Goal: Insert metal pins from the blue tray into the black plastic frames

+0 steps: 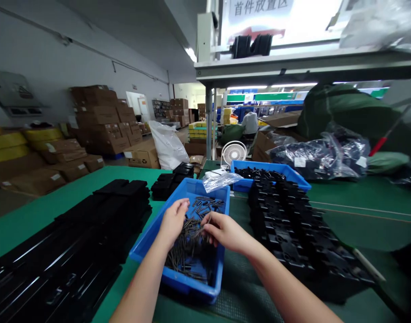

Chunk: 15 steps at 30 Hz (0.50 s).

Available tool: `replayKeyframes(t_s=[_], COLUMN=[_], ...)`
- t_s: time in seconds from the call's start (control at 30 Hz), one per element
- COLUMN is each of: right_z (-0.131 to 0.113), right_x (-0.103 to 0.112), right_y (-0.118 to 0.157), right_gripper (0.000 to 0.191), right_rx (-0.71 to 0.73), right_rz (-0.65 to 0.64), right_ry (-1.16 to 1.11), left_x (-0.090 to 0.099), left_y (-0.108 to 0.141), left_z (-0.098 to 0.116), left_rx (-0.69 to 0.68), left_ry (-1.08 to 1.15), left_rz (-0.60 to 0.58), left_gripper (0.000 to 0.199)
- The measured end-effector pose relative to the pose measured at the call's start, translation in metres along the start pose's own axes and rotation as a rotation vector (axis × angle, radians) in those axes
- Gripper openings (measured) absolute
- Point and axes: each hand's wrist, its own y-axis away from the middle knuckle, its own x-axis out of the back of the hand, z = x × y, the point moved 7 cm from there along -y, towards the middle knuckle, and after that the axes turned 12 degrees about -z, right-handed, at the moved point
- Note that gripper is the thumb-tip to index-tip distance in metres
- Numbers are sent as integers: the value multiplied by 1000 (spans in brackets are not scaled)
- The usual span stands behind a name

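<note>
A blue bin (222, 264) in front of me holds many thin dark metal pins (183, 251). Over the bin's left part is my left hand (174, 220), its fingers curled together; whatever they may hold is hidden. My right hand (220, 229) is above the pins near the right wall, thumb and fingers pinched on one or more thin pins. Both hands are close together, with a small gap between them. A clear plastic bag (220, 179) lies over the bin's far edge.
Stacked black parts (104, 224) lie on the left, and rows of black parts (293, 220) on the right. Behind are a second blue bin (296, 175), a white fan (233, 153) and bagged parts (320, 154). A shelf (303, 63) spans above. A person (250, 123) sits far back.
</note>
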Motion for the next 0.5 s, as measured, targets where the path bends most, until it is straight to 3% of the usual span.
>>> replayKeyframes(t_s=[0.17,0.27,0.4,0.5], right_z=[-1,-2,0,4], right_x=[3,3,4,8], right_y=[5,7,10,11], right_gripper=[6,7,25,24], right_rx=[41,58,78,74], right_rz=[15,16,27,60], right_ry=[-109,-150,-159,-172], left_x=[-34,-45,-48,-49], left_y=[44,57,58,57], left_z=[14,20,20,15], left_rx=[11,22,51,77], left_ry=[89,116,118,152], left_rz=[-194,-278,-278,-232], left_gripper=[40,38,26,26])
